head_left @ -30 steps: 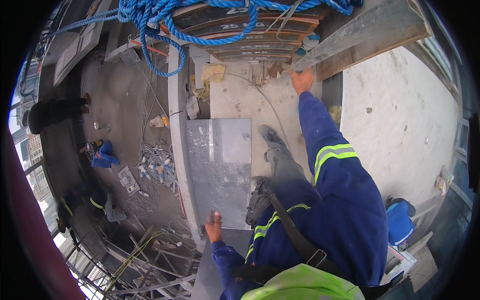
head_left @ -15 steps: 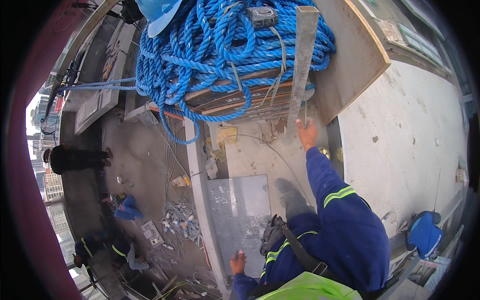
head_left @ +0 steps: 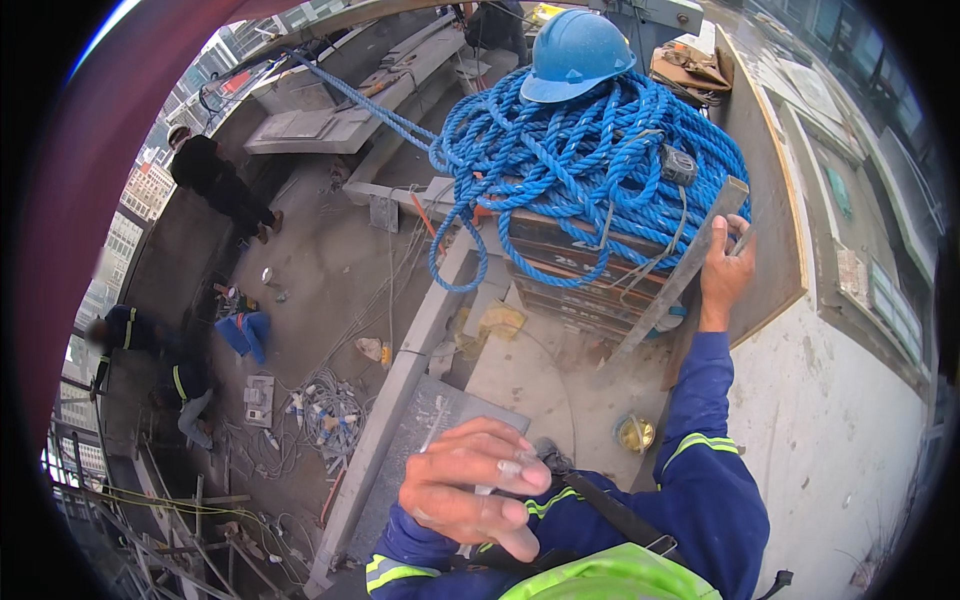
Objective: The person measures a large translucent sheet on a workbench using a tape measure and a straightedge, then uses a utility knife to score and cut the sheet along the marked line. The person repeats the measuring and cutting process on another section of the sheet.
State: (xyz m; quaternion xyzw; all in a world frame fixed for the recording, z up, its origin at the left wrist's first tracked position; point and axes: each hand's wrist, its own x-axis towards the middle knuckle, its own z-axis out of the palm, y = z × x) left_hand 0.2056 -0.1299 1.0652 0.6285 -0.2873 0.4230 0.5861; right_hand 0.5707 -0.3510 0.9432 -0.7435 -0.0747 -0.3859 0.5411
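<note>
My right hand (head_left: 727, 280) is raised beside the top of a leaning grey rectangular metal tube (head_left: 680, 275). Its thumb lies against the tube, and the fingers curl round a thin grey piece I cannot identify. Closer in, my left hand (head_left: 475, 482) hangs in front of my body with its fingers half bent and apart. A small pale patch shows between them; I see nothing clearly held. Beyond the tube, a heap of blue rope (head_left: 590, 180) covers a stack of dark flat slabs (head_left: 570, 268). A blue hard hat (head_left: 577, 55) and a dark boxy tape measure (head_left: 679, 165) rest on the rope.
A plywood sheet (head_left: 770, 190) stands right of the rope. Below the tube, a round yellowish tin (head_left: 634, 433) sits on the floor. A concrete curb (head_left: 395, 400) runs along my left, past tangled cables (head_left: 325, 415). Several people are farther left, one standing (head_left: 215, 180).
My view has shifted, bringing the whole hard hat into sight. My right hand has risen from near the tube's lower part to its top. My left hand has come up in front of me.
</note>
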